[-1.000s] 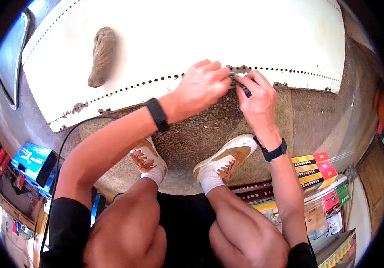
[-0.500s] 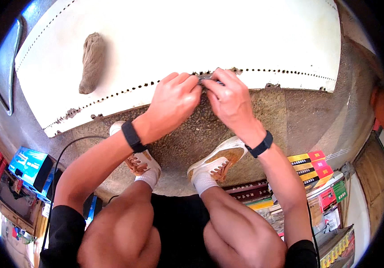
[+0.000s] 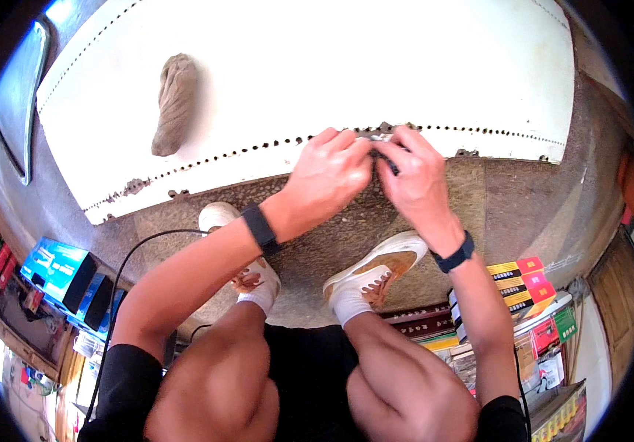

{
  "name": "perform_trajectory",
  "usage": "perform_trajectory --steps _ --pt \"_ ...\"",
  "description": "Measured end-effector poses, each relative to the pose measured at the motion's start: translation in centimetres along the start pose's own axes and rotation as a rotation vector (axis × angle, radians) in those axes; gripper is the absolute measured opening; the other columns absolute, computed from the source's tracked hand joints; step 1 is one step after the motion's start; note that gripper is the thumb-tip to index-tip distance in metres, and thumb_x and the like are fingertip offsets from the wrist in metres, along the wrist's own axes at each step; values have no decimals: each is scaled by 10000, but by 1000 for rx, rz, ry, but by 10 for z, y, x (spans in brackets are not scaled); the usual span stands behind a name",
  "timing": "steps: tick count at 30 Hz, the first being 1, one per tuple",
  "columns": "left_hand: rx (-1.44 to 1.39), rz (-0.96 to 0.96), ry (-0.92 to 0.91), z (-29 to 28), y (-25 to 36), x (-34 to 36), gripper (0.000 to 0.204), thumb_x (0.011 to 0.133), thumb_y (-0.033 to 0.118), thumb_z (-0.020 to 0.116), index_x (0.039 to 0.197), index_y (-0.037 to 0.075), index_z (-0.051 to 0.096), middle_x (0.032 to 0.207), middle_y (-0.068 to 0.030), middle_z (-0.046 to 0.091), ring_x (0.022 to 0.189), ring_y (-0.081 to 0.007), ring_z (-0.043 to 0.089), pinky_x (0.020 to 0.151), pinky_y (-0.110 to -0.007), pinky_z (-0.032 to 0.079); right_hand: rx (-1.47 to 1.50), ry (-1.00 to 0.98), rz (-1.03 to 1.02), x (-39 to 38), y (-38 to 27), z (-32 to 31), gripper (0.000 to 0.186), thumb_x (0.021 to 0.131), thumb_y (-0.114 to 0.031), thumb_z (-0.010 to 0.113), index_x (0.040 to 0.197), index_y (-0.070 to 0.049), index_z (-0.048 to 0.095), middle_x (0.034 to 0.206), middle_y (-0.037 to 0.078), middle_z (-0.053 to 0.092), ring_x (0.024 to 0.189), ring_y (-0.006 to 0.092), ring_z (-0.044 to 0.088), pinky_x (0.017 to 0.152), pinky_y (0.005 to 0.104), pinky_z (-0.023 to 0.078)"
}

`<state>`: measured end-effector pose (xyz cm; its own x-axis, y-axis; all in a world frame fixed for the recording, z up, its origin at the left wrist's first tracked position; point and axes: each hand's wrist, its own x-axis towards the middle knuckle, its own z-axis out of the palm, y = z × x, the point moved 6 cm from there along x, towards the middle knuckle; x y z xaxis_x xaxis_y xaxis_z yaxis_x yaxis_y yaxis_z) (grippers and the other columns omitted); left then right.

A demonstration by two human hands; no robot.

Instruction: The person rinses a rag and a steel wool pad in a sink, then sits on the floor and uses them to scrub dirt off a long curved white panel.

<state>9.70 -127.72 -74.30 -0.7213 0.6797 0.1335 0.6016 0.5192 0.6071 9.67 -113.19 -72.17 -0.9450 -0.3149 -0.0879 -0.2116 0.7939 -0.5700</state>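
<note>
A white metal panel (image 3: 317,59) lies on the floor before my feet, with a row of small dark holes and rusty patches along its near edge. Over that edge my left hand (image 3: 331,171) is closed, its fingertips pinched beside those of the other. My right hand (image 3: 418,177) is also closed, thumb and fingers bent together. Between them shows a small dark and shiny piece (image 3: 380,138), too blurred to name. On the panel's left part lies a grey-brown lump (image 3: 175,104), perhaps a rolled cloth, touched by neither hand.
My shoes (image 3: 376,269) stand on the speckled floor below the panel. Blue boxes (image 3: 55,272) are stacked at left, with a black cable (image 3: 136,254) curving past them. Yellow and red boxes (image 3: 527,283) stand at right. A bent metal frame (image 3: 28,110) is at far left.
Both hands have moved a little to the right along the panel's near edge, staying close together. The whole view has shifted slightly too.
</note>
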Motion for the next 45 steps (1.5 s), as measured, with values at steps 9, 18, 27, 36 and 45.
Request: perform_trajectory --steps 9,18,27,36,45 --pt "60 17 -39 -5 -8 -9 67 759 98 732 762 66 674 867 -57 620 869 -221 663 789 -384 532 49 27 -14 5 -10 13 208 807 18 845 1006 8 783 969 131 681 894 330 720 781 451 611" --pt "88 19 -121 -6 -4 -21 83 794 94 736 845 30 721 931 -62 642 905 -233 658 816 -390 535 77 20 25 -9 -10 21 220 810 -1 865 1013 -3 781 955 131 665 883 344 709 771 466 595" --pt "98 -50 -162 -7 2 -27 369 917 79 757 1253 -73 744 979 -62 624 914 -213 659 816 -377 529 106 88 120 -16 -6 18 218 826 13 853 1043 8 830 897 130 658 818 327 702 731 443 579" --pt "126 -104 -223 4 -4 -25 579 951 106 756 1523 45 688 874 -36 664 826 -209 695 813 -381 562 28 136 163 -17 9 6 179 859 -44 875 1028 3 835 874 111 677 769 300 719 706 423 607" --pt "197 -183 -418 -2 -16 -36 761 948 115 753 1690 155 588 633 -33 674 529 -212 662 549 -390 524 61 137 136 -16 3 17 189 860 -43 872 1040 2 835 904 107 670 830 293 713 727 430 598"
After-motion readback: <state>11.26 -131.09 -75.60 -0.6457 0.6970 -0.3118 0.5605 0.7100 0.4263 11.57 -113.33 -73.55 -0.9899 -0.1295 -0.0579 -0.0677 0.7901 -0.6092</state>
